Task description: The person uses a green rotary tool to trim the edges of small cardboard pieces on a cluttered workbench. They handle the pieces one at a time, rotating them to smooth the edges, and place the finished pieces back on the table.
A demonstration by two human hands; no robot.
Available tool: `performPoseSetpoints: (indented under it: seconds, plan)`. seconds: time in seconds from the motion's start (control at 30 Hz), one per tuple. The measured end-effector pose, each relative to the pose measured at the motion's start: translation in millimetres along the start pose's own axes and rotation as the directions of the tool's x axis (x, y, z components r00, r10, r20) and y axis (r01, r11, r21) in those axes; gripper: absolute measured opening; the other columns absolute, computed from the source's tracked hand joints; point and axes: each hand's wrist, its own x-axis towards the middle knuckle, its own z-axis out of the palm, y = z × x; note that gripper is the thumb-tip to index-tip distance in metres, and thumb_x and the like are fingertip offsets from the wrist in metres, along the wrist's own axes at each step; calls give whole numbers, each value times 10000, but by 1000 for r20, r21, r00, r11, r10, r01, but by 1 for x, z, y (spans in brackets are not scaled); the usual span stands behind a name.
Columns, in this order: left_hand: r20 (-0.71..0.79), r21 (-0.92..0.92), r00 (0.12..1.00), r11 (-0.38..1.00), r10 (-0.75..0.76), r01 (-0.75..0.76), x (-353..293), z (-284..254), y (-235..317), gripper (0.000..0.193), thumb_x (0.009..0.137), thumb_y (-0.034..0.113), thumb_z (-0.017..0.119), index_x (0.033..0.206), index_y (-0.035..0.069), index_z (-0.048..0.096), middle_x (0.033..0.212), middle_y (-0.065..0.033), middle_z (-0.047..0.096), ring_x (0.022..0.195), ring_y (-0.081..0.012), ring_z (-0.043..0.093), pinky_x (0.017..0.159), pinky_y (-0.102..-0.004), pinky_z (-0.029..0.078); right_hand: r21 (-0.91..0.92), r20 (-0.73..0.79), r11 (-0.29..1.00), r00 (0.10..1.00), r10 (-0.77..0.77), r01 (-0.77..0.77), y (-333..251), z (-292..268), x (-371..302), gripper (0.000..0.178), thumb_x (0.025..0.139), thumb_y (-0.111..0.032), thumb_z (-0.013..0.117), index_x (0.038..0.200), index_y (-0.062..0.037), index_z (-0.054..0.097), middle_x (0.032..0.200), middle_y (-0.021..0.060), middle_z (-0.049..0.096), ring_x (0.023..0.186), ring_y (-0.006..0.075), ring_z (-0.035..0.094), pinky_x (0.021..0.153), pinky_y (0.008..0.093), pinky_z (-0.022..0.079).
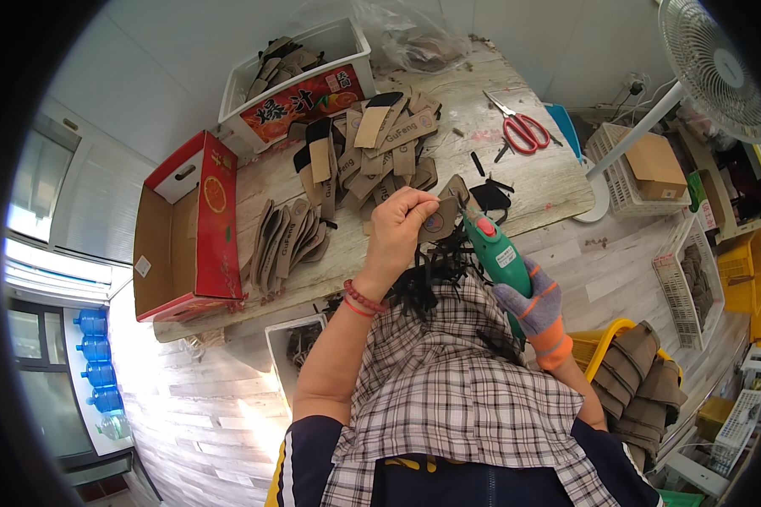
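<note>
My bare left hand (pixel 400 226), a red bead bracelet at its wrist, pinches a taupe fabric piece (pixel 439 225) with a small round mark. Its fingers are closed at the piece's upper left edge. In my right hand (pixel 536 306), gloved in grey and orange, is a green handheld electric cutter (pixel 500 255) with a red button. The cutter's tip meets the right side of the piece. Black strip scraps (pixel 431 279) lie in my checked apron's lap at the table edge. Beyond my left hand spreads a heap of taupe and black pieces (pixel 368 152).
Red-handled scissors (pixel 525 133) lie at the table's right. An open red carton (pixel 214 224) stands left, a white bin (pixel 359 66) of pieces behind. A standing fan (pixel 723 68) is at far right. Beside me sits a yellow basket (pixel 596 342) of brown pieces.
</note>
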Motion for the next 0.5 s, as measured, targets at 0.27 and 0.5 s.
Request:
performPoseSetpoints:
  seconds: [0.27, 0.5]
  plan:
    - [108, 462, 953, 834, 283, -301, 12, -11, 16, 78, 839, 76, 603, 816, 9, 637, 707, -50, 505, 696, -196, 506, 679, -305, 387, -82, 5, 997, 1000, 3, -3, 1, -3, -1, 532, 754, -180, 767, 1201, 4, 548, 946, 72, 663, 820, 100, 608, 728, 253, 505]
    - [241, 568, 919, 723, 311, -394, 17, -19, 29, 95, 819, 126, 619, 777, 42, 636, 706, -40, 504, 741, -221, 482, 699, -325, 345, -43, 42, 998, 998, 36, -34, -2, -4, -1, 531, 756, -168, 765, 1205, 9, 543, 965, 71, 656, 824, 98, 606, 731, 243, 507]
